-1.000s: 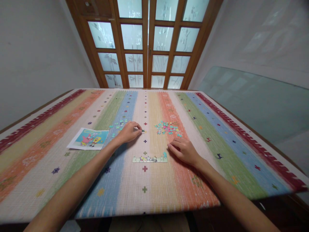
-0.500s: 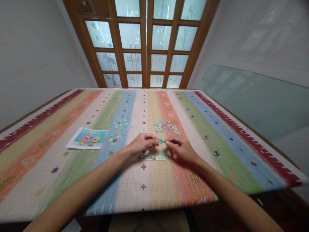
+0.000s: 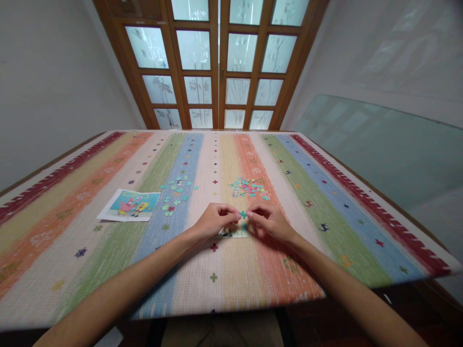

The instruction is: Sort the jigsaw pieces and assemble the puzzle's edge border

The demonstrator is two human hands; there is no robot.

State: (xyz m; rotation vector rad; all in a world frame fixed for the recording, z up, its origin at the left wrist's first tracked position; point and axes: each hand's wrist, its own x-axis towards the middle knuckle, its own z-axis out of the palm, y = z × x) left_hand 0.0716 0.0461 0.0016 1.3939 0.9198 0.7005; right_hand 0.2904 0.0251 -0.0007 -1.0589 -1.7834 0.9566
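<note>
The teal puzzle piece (image 3: 243, 214) sits in the middle of the frame, pinched between our left hand (image 3: 213, 221) and right hand (image 3: 269, 222), above the joined strip (image 3: 235, 233) on the desk (image 3: 108, 270).

Wooden glazed doors (image 3: 217, 62) stand between pale walls (image 3: 54, 82) behind the striped table (image 3: 90, 260).

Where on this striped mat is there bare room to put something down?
Bare: the near strip below both hands, and the right stripes past the right hand. Crowded: the middle, with the loose piece pile, the scattered pieces, the reference picture and the assembled strip.
</note>
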